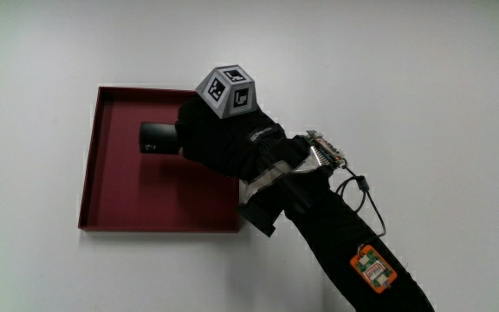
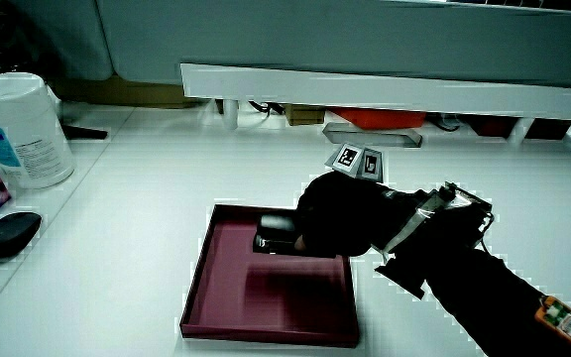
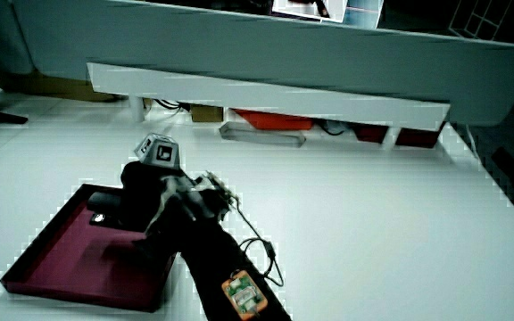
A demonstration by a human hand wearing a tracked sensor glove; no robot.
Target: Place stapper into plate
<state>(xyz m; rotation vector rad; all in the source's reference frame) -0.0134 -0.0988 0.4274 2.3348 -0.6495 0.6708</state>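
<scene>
A dark red square plate (image 1: 119,195) lies on the white table, also seen in both side views (image 2: 236,297) (image 3: 70,263). The black stapler (image 1: 156,137) pokes out from the gloved hand (image 1: 206,134), which is shut on it and held over the plate. In both side views the stapler (image 2: 276,230) (image 3: 102,204) hangs a little above the plate floor and casts a shadow on it. The hand (image 2: 340,218) (image 3: 145,201) carries the patterned cube on its back. Most of the stapler is hidden by the fingers.
In a side view a white wipes canister (image 2: 20,129) and a black mouse (image 2: 8,233) stand near the table's edge. A low white partition (image 2: 385,94) (image 3: 266,94) runs along the table. A thin cable (image 1: 366,195) trails from the forearm.
</scene>
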